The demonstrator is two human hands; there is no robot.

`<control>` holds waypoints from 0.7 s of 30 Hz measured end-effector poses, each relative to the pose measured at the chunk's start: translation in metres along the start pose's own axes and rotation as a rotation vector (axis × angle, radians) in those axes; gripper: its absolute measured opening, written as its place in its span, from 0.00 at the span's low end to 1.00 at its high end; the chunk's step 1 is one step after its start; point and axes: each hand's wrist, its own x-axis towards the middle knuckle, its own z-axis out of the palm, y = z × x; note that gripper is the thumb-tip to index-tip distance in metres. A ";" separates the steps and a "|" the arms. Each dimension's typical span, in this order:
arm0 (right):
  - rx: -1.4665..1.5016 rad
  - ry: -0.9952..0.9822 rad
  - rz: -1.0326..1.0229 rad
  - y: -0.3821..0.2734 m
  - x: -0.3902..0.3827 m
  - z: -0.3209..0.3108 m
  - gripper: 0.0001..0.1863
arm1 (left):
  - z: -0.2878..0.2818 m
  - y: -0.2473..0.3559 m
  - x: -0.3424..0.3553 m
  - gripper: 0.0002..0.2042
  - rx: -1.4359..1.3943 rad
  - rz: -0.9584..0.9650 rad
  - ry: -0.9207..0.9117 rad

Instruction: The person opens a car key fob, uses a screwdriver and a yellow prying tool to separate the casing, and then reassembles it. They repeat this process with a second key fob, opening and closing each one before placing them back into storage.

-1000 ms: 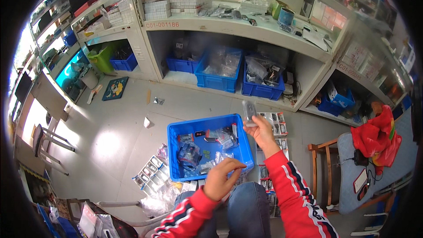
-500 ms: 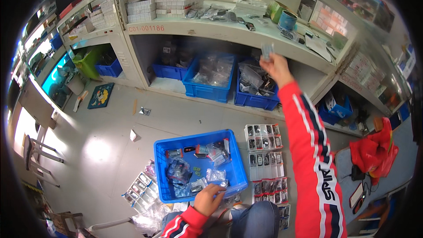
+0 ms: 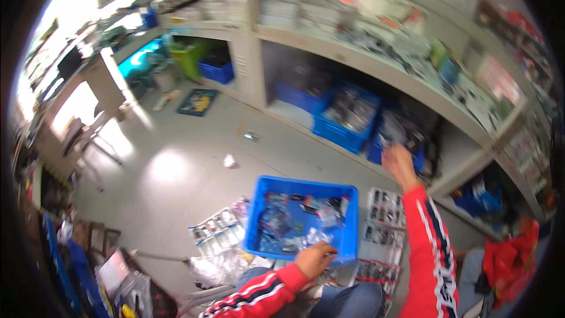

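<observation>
My left hand (image 3: 316, 260) is over the near rim of a blue plastic bin (image 3: 252, 224), its fingers curled together; whether anything is between them is hidden. Close to its fingertips lies a crumpled clear bag (image 3: 318, 237). The bin holds several small bagged items, dark key-fob-like pieces and small green pieces (image 3: 299, 226). My right hand (image 3: 401, 162) is stretched forward and right, fingers closed, in front of a blue shelf bin (image 3: 375, 154) filled with clear bags. A small clear packet (image 3: 386, 139) shows blurred at its fingertips.
White compartment trays (image 3: 385, 206) with dark fobs stand right of the bin. Another tray (image 3: 216, 231) and crumpled plastic (image 3: 226, 266) lie left. A long cabinet (image 3: 329, 53) spans the back. A red cloth (image 3: 511, 265) lies at the right.
My right hand has come down from counter height to the shelf bin. The view has swung left, so the scene sits further right. My left hand stays by the bin's near rim.
</observation>
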 end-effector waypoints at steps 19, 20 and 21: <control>-1.084 -0.621 0.163 0.092 -0.300 0.076 0.09 | 0.011 0.011 -0.060 0.08 0.137 -0.040 0.191; -1.029 -0.626 0.193 0.092 -0.304 0.078 0.10 | 0.007 0.014 -0.064 0.08 0.131 -0.050 0.199; -0.946 -0.640 0.228 0.091 -0.308 0.081 0.10 | 0.004 0.019 -0.068 0.09 0.105 -0.069 0.161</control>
